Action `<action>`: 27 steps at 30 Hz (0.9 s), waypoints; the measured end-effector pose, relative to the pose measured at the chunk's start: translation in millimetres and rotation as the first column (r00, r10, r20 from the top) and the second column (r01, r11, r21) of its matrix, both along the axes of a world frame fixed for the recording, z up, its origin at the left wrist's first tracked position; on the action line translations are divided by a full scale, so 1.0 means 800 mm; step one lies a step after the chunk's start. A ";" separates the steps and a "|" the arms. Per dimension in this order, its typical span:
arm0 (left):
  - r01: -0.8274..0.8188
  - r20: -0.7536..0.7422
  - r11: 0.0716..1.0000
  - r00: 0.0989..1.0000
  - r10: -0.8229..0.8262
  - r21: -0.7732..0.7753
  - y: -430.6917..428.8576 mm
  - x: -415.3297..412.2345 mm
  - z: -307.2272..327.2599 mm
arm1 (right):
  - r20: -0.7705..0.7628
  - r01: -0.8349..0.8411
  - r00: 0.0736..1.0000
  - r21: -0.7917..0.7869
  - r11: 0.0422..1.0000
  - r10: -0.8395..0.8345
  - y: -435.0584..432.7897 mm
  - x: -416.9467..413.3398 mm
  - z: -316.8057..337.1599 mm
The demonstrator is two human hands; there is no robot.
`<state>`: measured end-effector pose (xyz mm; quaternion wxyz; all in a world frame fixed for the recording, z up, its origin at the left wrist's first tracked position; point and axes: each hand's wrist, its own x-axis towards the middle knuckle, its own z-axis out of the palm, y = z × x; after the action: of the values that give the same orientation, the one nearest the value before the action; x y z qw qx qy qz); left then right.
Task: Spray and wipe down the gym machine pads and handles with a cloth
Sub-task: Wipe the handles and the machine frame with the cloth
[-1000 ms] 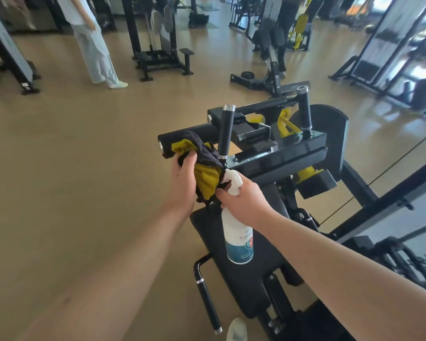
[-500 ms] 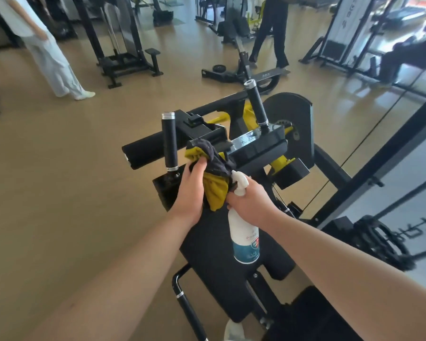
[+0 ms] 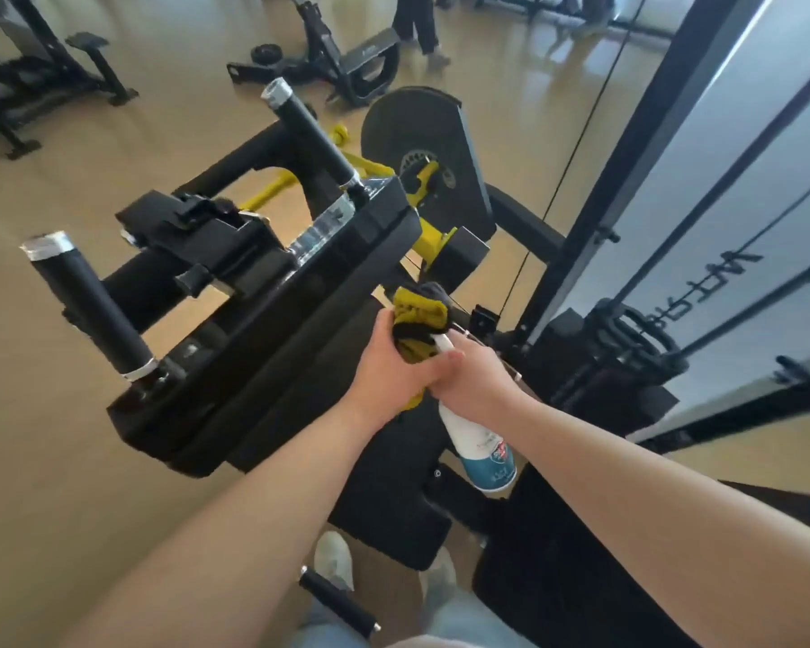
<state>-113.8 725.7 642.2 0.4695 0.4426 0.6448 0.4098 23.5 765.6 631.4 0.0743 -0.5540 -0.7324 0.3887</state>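
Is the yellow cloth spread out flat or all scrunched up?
Scrunched up. The cloth is bunched into a lump in the left hand, with its yellow and dark folds poking out above it.

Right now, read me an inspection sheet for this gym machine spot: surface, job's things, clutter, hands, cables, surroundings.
Surface: black padded machine arm, tilted; two black upright handles with silver caps, near one and far one.
Job's things: yellow and dark grey cloth, bunched at the pad's right end; white spray bottle with teal label, body pointing down.
Clutter: nothing seen.
Hands: left hand grips the cloth; right hand grips the bottle's neck; the hands touch.
Cables: thin black machine cable, taut, right of the pad.
Surroundings: tan wooden floor; other black machines; a person's legs far off.
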 end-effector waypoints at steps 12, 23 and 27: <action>0.257 0.082 0.934 0.966 -0.244 -0.249 0.068 0.037 -0.065 | -0.193 0.416 0.826 -0.425 0.804 -0.530 -0.040 0.041 -0.057; -0.053 0.057 0.775 0.992 0.114 -0.630 0.079 0.050 -0.181 | -0.123 0.608 0.625 -0.542 0.580 -0.771 -0.071 0.075 -0.186; -0.080 -0.016 0.774 0.996 0.089 -0.628 0.085 0.052 -0.222 | -0.081 0.576 0.629 -0.620 0.533 -0.774 -0.061 0.090 -0.238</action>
<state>-72.0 793.6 464.4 0.5758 0.2286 0.7603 0.1955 95.6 717.1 441.2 0.1901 -0.7157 -0.2881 0.6071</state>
